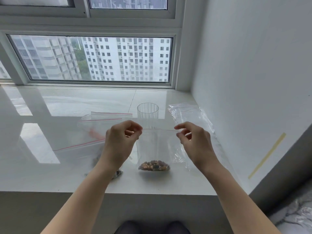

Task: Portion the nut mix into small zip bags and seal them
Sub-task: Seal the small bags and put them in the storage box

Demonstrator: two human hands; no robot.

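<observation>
A small clear zip bag (156,146) hangs upright above the white sill, with a portion of nut mix (154,166) lying in its bottom. My left hand (120,141) pinches the bag's top strip at its left end. My right hand (192,141) pinches the same strip at its right end, so the top edge is stretched straight between them. Whether the zip is pressed closed cannot be told. Behind the bag stands a clear ribbed cup (148,114) that looks empty.
Several zip bags with red strips (101,122) lie to the left, partly under my left arm, one with dark nuts (118,173) showing. A stack of clear bags (189,115) lies at the right by the wall. The sill's front edge (152,194) is near me.
</observation>
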